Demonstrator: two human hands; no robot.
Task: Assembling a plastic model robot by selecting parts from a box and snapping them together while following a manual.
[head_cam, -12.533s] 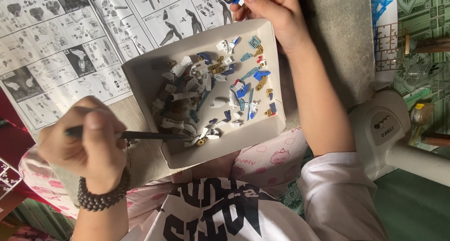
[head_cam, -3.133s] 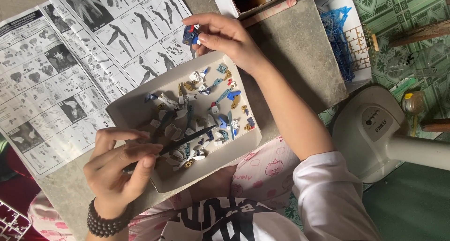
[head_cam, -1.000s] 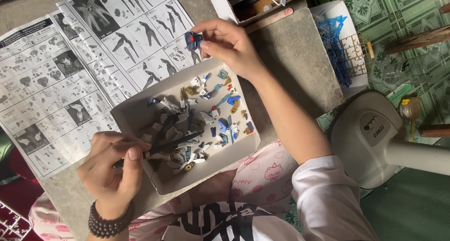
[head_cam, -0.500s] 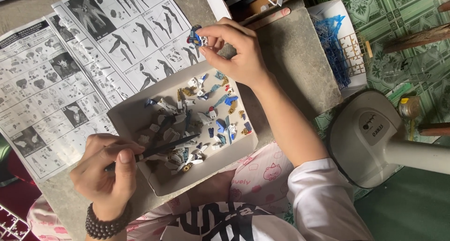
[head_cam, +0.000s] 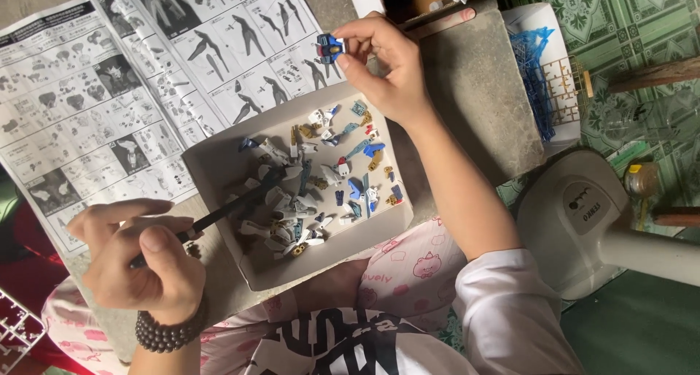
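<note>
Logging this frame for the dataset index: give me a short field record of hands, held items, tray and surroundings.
left hand: left hand grips a thin black stick-like tool, tip reaching into the tray
right hand: right hand pinches a small blue plastic model part above the sheet
tray: shallow grey cardboard tray holding many small white, blue and gold plastic pieces
paper: black-and-white printed instruction sheet, unfolded beside the tray
surface: grey stone slab
other: blue plastic parts frame; white fan base; dark bead bracelet on left wrist
</note>
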